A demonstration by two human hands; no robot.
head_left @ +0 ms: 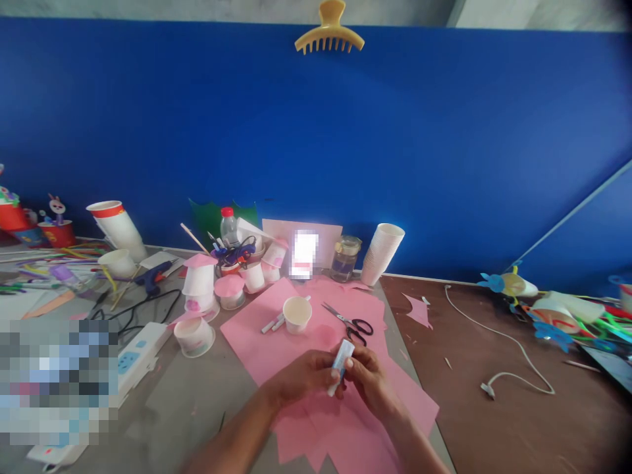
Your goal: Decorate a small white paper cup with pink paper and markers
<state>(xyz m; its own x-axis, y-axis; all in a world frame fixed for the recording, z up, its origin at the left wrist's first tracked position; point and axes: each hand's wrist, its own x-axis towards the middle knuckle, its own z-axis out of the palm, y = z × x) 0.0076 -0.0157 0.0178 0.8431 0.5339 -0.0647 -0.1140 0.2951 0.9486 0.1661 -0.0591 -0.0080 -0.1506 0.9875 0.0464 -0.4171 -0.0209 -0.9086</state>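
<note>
Both of my hands are over the pink paper [301, 421], fingers closed around one small blue-and-white block [342, 359]. Its exact kind is hard to tell; it stands tilted, with a white lower end. My left hand [311, 373] pinches it from the left, and my right hand [369, 376] has a thumb on its upper right side. Just beyond the hands lie scissors [348, 321] with black handles, blades parted a little. A white paper cup [297, 314] stands upright on the pink paper, with white marker-like sticks [272, 322] beside it.
Left are paper cups with pink tops [199, 280], a white power strip [143, 349] and a blue glue gun [155, 276]. Behind stand a glass jar [344, 260] and stacked cups [382, 253] before a blue partition [316, 131]. A white cable [513, 336] lies right.
</note>
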